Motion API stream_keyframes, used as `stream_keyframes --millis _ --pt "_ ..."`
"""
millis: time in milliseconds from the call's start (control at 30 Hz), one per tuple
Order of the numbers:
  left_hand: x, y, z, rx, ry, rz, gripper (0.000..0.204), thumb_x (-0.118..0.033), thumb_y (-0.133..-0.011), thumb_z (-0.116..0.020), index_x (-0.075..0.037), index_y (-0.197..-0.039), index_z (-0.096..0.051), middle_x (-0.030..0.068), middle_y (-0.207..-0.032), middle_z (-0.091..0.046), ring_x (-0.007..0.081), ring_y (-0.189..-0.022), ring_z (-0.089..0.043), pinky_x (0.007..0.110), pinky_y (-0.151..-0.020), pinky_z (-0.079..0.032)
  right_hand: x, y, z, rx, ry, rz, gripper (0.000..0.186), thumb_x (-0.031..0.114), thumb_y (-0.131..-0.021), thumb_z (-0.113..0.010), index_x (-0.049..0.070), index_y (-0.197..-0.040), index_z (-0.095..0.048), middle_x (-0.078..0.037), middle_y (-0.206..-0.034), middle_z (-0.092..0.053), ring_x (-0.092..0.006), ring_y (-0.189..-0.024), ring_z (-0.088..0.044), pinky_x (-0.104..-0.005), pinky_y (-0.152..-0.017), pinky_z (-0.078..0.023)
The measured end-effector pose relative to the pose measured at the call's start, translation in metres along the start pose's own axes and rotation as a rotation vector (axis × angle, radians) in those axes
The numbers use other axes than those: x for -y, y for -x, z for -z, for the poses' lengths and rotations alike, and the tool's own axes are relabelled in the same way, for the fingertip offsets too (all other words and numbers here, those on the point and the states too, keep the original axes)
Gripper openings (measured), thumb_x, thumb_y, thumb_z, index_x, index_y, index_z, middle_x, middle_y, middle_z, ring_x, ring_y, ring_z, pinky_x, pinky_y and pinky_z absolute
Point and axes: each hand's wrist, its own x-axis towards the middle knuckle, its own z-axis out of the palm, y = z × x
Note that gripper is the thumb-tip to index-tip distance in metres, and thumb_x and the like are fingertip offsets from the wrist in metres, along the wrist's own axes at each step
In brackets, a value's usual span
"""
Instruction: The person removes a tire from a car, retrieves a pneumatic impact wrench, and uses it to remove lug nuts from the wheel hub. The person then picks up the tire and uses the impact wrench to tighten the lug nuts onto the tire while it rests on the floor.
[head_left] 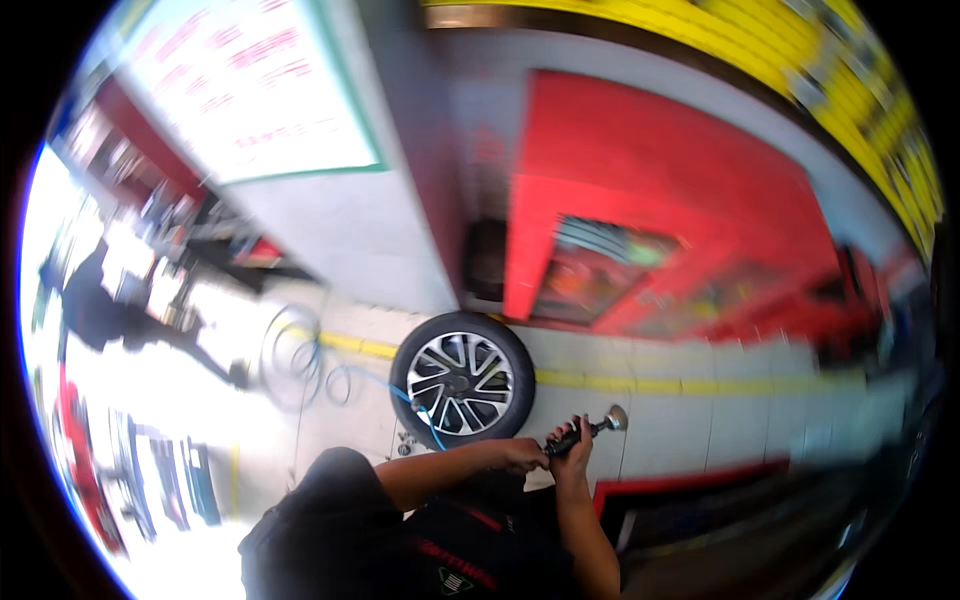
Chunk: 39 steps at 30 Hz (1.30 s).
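Observation:
A black air grinder with a round wire brush on its tip is held in front of my body, the brush pointing right and away from me. My right hand wraps around its black body. At the tool's rear end, my left hand is closed; its exact hold is blurred. A car wheel with a black tyre and silver-and-black spokes lies flat on the floor just beyond my left forearm. A blue air hose crosses the wheel and disappears behind that forearm.
Hose loops lie left of the wheel, small metal parts near its lower left. A red cabinet and a pillar stand beyond. A red-edged dark object is near right. Another person stands far left.

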Motion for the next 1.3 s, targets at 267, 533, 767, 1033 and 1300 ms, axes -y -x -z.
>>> stream_keyframes --millis 267,533,767,1033,1300 --pt "0.030 -0.089 -0.020 -0.788 0.095 -0.264 0.038 -0.037 -0.081 -0.075 0.000 -0.088 -0.074 0.0079 -0.071 -0.065 0.0214 -0.061 -0.062 0.038 -0.057 -0.049 0.019 -0.096 -0.025 -0.009 0.697 -0.387 0.039 0.052 -0.097 -0.064 0.016 -0.103 -0.051 -0.002 -0.074 -0.051 -0.0188 -0.063 -0.052 -0.0378 -0.059 -0.049" --pt "-0.015 -0.146 -0.123 -1.335 0.664 -0.132 0.053 -0.041 -0.088 -0.069 0.004 -0.116 -0.065 0.0279 -0.107 -0.072 0.0433 -0.102 -0.070 0.053 -0.090 -0.054 0.006 -0.150 0.005 0.329 1.801 -0.258 0.035 0.021 -0.087 -0.081 0.007 -0.089 -0.050 -0.005 -0.063 -0.051 -0.0217 -0.044 -0.054 -0.0368 -0.039 -0.048" --pt "0.002 -0.195 -0.168 -1.399 1.464 -0.616 0.040 -0.022 -0.088 -0.064 0.001 -0.118 -0.054 0.0177 -0.084 -0.068 0.0309 -0.073 -0.068 0.042 -0.069 -0.055 -0.030 -0.074 0.038 0.800 2.346 -0.540 0.036 0.024 -0.087 -0.080 0.009 -0.091 -0.048 -0.003 -0.059 -0.050 -0.0182 -0.041 -0.052 -0.0337 -0.036 -0.044" --pt "0.108 -0.258 -0.172 -1.335 2.429 -1.618 0.026 -0.017 -0.090 -0.054 -0.006 -0.113 -0.057 0.0056 -0.086 -0.061 0.0180 -0.073 -0.057 0.034 -0.066 -0.045 -0.129 -0.019 0.182 1.715 2.657 -0.875 0.058 0.041 -0.081 -0.084 -0.003 -0.110 -0.061 -0.015 -0.084 -0.070 -0.0230 -0.067 -0.068 -0.0370 -0.062 -0.056" --pt "0.226 -0.392 -0.122 -1.524 2.829 -1.814 0.037 -0.035 -0.101 -0.041 -0.012 -0.127 -0.054 0.0057 -0.112 -0.065 0.0211 -0.102 -0.062 0.041 -0.090 -0.048 -0.197 -0.081 0.362 2.008 2.587 -1.469 0.051 0.046 -0.085 -0.080 0.000 -0.102 -0.063 -0.010 -0.080 -0.064 -0.0182 -0.070 -0.062 -0.0357 -0.064 -0.052"
